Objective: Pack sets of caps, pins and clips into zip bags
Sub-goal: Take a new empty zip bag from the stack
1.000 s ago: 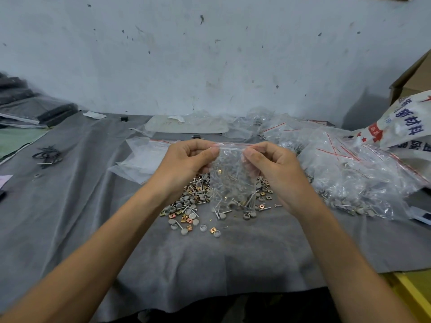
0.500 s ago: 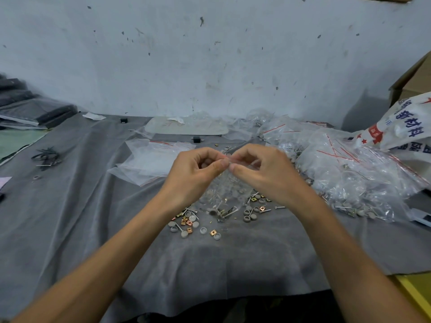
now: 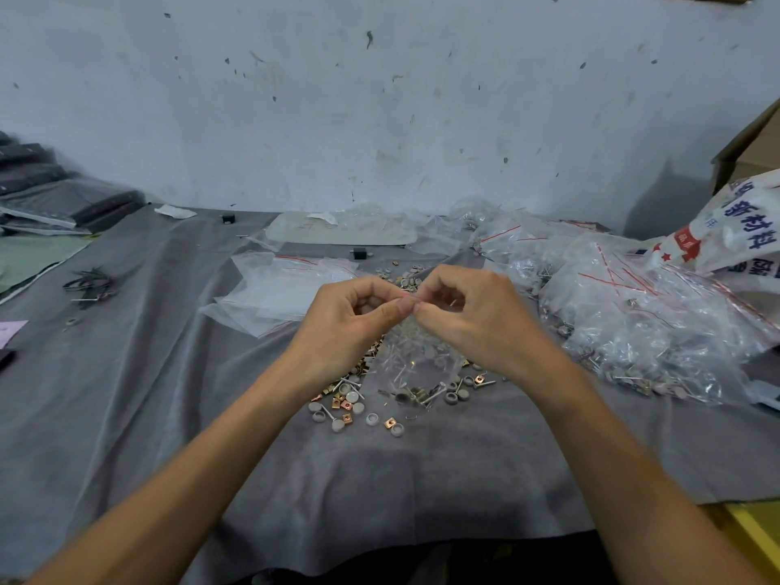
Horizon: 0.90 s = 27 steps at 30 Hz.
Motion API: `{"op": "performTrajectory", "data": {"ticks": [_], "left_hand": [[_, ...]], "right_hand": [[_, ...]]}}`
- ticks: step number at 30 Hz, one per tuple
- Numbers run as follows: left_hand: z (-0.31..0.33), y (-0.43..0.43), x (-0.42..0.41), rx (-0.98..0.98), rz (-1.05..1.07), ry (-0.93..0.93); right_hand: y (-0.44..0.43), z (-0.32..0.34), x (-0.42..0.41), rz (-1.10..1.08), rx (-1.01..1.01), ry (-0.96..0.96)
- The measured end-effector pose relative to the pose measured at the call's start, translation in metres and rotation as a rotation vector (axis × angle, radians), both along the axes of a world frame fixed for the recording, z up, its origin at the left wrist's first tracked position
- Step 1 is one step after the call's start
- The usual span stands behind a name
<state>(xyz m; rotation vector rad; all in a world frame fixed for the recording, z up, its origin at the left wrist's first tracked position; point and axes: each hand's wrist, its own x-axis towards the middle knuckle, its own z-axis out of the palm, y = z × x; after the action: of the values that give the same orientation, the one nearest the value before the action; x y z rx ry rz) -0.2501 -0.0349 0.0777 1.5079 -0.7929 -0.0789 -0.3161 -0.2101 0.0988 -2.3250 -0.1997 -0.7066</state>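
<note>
We find both hands raised just above the heap of loose parts (image 3: pixel 358 405). The left hand (image 3: pixel 352 320) and the right hand (image 3: pixel 470 320) meet thumb to thumb, fingers (image 3: pixel 391 311) curled and pinching the red-lined top edge of one small zip bag (image 3: pixel 415 358), which hangs over the heap with pins and caps inside. We judge this grip serves to press the seal closed. Left of the heap lie empty bags (image 3: pixel 287 289), right of it filled bags (image 3: pixel 633 318), all on the grey-covered table (image 3: pixel 169 373)

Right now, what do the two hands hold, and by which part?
The left hand and right hand pinch one small clear zip bag by its top zip edge.
</note>
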Motion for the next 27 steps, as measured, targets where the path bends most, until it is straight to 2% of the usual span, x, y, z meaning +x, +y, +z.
{"op": "performTrajectory", "data": {"ticks": [12,27], "left_hand": [[0.004,0.000,0.003,-0.002,0.032,-0.036],[0.003,0.007,0.006,-0.017,0.078,-0.068]], "right_hand": [[-0.005,0.004,-0.004,0.023,0.183,-0.009],[-0.031,-0.007,-0.014,-0.018,0.212,0.023]]}}
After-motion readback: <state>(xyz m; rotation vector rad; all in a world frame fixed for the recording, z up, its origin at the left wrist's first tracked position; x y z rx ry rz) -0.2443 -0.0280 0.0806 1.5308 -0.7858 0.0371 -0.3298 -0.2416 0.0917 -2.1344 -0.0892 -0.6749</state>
